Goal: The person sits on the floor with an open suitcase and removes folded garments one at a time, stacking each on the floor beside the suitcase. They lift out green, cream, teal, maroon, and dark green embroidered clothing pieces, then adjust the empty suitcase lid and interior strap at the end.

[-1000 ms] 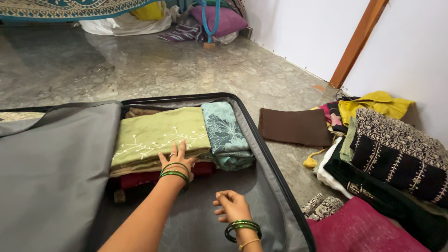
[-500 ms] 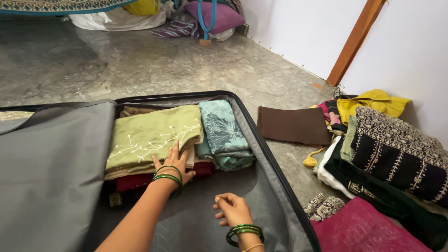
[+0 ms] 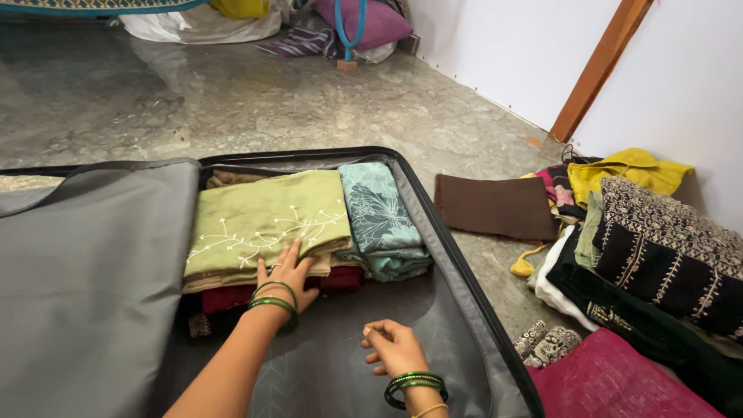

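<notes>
Packing folded clothes into an open suitcase (image 3: 464, 255).
Left hand (image 3: 286, 275) flat, fingers spread on green garment (image 3: 263, 224); right hand (image 3: 395, 348) loosely curled, empty; clothes pile (image 3: 658, 263) unpacked.

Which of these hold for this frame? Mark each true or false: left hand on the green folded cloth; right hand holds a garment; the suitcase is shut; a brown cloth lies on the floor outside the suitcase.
1. The left hand rests on the green folded cloth. True.
2. The right hand holds a garment. False: it is empty, over the suitcase lining.
3. The suitcase is shut. False: it lies open.
4. A brown cloth lies on the floor outside the suitcase. True.
</notes>
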Demonstrator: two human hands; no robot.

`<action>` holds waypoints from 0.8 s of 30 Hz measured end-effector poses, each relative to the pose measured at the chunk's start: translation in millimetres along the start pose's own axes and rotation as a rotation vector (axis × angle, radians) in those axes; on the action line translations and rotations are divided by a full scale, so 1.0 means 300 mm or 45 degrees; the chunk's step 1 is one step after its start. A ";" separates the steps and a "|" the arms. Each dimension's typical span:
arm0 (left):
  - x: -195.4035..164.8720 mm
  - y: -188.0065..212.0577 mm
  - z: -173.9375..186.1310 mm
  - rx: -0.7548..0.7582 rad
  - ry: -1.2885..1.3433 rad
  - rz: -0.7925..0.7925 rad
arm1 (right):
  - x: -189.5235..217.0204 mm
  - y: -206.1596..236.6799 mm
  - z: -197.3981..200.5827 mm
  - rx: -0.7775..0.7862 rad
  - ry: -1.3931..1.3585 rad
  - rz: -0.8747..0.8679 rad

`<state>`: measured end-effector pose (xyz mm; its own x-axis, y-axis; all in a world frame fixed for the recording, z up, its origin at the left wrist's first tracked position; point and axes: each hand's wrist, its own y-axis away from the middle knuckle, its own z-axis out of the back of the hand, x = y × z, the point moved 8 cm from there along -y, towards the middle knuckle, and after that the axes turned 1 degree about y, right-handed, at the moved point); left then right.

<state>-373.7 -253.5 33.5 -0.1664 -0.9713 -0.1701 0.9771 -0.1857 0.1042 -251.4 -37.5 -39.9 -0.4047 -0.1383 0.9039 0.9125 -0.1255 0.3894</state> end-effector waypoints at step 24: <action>0.160 0.169 -0.139 -0.323 0.712 0.424 | 0.069 0.078 -0.011 -0.006 0.130 -0.032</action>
<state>-326.7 -303.3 -10.3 0.1742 -0.7353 -0.6549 0.9764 0.2151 0.0182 -238.5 -46.5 -12.6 -0.4317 -0.2340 0.8711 0.9018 -0.1346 0.4107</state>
